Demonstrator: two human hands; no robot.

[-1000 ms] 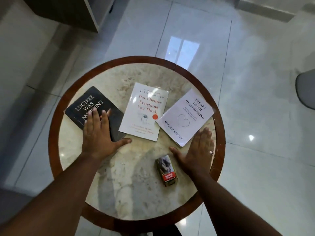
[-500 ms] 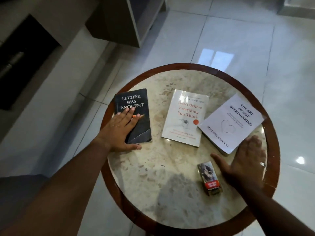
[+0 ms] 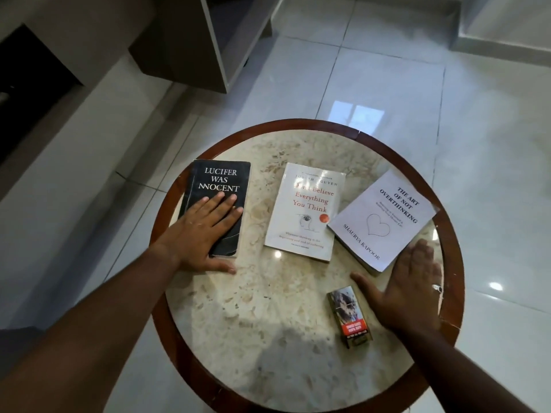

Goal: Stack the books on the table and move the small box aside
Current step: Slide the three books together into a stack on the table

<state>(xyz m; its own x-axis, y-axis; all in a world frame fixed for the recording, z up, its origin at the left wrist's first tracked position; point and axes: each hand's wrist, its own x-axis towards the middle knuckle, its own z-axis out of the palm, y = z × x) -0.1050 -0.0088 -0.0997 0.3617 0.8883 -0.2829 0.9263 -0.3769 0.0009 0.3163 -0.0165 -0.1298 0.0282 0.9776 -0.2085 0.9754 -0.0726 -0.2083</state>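
Observation:
Three books lie side by side on a round marble table. A black book titled "Lucifer Was Innocent" is at the left. My left hand rests flat on its lower half, fingers together, thumb on the tabletop. In the middle lies a white book with orange lettering. The pale book with a heart drawing sits tilted at the right. My right hand lies flat on the table just below that book, thumb spread toward a small box with a red label.
The table has a dark wooden rim and stands on a glossy white tiled floor. A wooden cabinet stands at the upper left, beyond the table.
The black book has turned from slanted to nearly upright under my left hand. My right hand stays flat beside the small box. The view has shifted left.

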